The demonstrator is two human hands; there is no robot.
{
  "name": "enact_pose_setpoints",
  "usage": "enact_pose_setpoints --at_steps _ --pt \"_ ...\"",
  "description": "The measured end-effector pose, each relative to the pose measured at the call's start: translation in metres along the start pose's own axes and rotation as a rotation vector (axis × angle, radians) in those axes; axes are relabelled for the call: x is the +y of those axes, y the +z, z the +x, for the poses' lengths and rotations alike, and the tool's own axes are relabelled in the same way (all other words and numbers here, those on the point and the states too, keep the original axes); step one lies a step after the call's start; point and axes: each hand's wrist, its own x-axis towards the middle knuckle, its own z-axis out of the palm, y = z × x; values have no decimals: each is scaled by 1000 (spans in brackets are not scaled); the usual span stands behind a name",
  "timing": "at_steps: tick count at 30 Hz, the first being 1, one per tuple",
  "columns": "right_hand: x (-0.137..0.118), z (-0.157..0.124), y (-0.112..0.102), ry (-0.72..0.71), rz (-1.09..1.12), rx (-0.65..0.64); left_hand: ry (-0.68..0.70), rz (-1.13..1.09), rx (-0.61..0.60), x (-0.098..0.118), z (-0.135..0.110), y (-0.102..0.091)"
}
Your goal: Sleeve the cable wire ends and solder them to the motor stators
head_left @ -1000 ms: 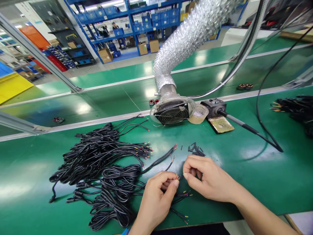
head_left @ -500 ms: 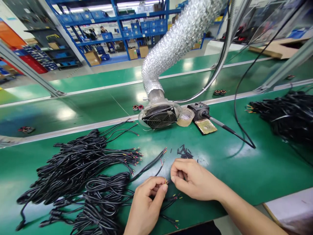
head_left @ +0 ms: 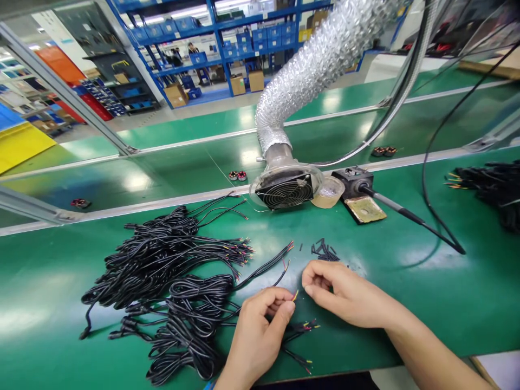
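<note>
My left hand (head_left: 260,330) is closed in a pinch on the end of a black cable, whose thin coloured wire tips (head_left: 295,296) stick out past the thumb. My right hand (head_left: 345,292) is closed too, its fingertips pressed together a short way right of those tips; what they pinch is too small to name. Both hands hover low over the green bench mat (head_left: 406,303). Just beyond the right hand lies a small heap of short black sleeve pieces (head_left: 325,250). More stripped cable ends (head_left: 303,326) lie under my hands.
A big tangle of black cables (head_left: 170,271) covers the mat to the left. Behind stand a fume extractor fan (head_left: 286,189) on a silver flexible duct (head_left: 320,59), a small clear cup (head_left: 328,190), and a soldering iron stand (head_left: 357,189). Another cable pile (head_left: 491,184) sits far right.
The view swung left and back. My hands stayed close together at the cable end, with the right fingertips now a little apart from the wire tips.
</note>
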Motion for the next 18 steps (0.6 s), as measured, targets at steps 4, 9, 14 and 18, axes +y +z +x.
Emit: enact_pose_setpoints --at_steps 4,9,14,18 --pt "1 -1 -4 4 104 -13 27 2 -3 -1 0 -1" --pt "4 1 -1 0 133 -14 40 5 -3 -4 0 -1" --pt "6 0 -2 2 158 -31 44 9 -5 -3 0 -1" --pt "6 -1 -3 -3 162 -34 45 7 -7 -2 0 0"
